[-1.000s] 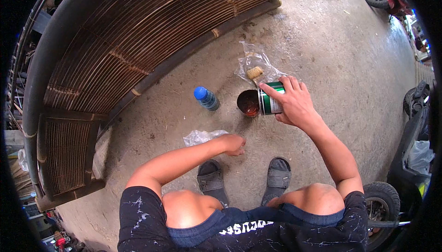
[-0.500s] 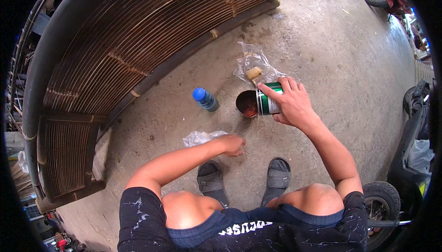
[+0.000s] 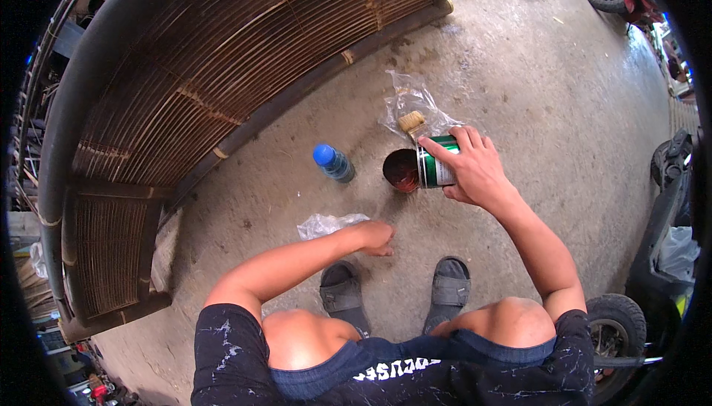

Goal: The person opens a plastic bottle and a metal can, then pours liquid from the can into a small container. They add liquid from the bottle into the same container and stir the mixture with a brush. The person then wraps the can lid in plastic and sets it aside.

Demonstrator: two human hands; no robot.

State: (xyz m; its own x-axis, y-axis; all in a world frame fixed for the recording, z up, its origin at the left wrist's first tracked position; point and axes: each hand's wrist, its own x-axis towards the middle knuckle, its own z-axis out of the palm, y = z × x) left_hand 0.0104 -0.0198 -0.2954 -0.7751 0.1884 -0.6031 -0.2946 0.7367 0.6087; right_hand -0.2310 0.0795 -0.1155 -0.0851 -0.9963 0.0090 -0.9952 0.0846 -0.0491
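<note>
In the head view, your right hand is wrapped around a green tin can, fingers clamped over its side. You hold the can tipped on its side above the concrete floor, its long axis running roughly left to right, with the open mouth pointing toward your left and showing a reddish-brown inside. Your left hand is loosely curled with nothing in it, resting low by the floor just beside a crumpled clear plastic scrap.

Just beyond the can lies a brush on a clear plastic bag. A blue-capped bottle lies to the can's left, near it but apart. A woven bamboo panel bounds the far left; open floor spreads to the right, up to a wheel at your right knee.
</note>
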